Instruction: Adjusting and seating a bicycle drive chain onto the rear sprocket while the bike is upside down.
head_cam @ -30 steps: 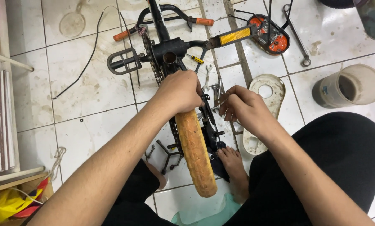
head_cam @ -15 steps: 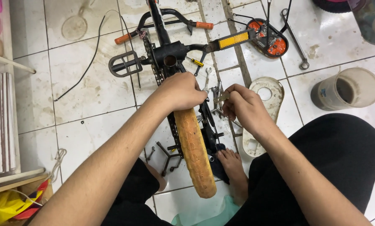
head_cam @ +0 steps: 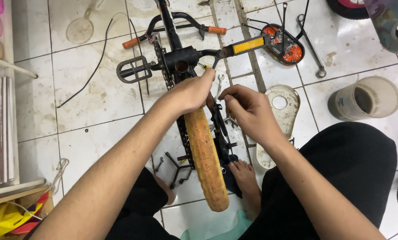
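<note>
My left hand [head_cam: 191, 92] stays clamped on the orange tyre [head_cam: 205, 160] top, while my right hand [head_cam: 245, 109] has crept closer, fingertips pinching something tiny by the black frame [head_cam: 181, 58].

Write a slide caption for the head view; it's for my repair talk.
Seated on a tiled floor, a person's left hand grips an orange tyre while the right hand works beside it.

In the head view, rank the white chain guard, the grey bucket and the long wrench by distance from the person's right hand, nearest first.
From the right hand:
1. White chain guard, on the floor just beside it, to the right.
2. Grey bucket, lying on its side farther right.
3. Long wrench, up near the top right, though not much farther than the bucket.
</note>
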